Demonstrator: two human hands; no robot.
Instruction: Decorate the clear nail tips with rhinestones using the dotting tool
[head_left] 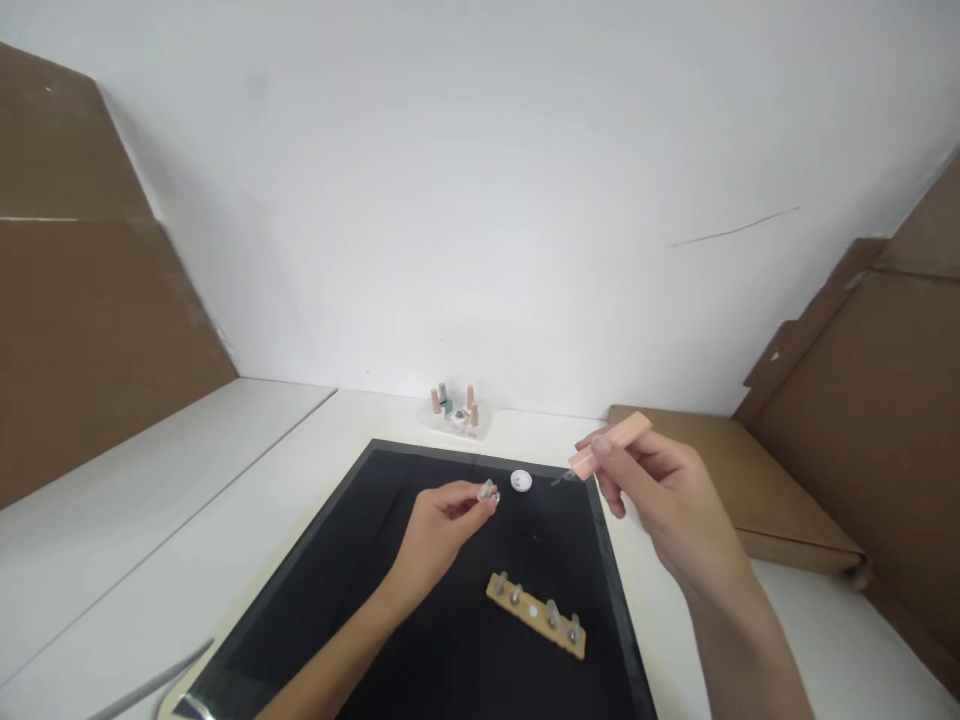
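Note:
Between the thumb and fingers of my left hand (442, 525) is a small clear nail tip (487, 490), held above the black mat (420, 580). My right hand (652, 480) grips a peach-coloured cap (611, 445) whose thin brush (562, 476) points down and left, apart from the nail tip. A small round white dish (521, 481) sits near the mat's back edge, between my hands. Lower on the mat lies a wooden strip (535, 612) with several clear nail tips standing on it and a white dot in the middle.
Against the white wall, a clear tray (457, 420) holds several small bottles with peach and grey caps. A flat cardboard box (780, 490) lies on the right. Tall cardboard panels stand at both sides of the white table (187, 480).

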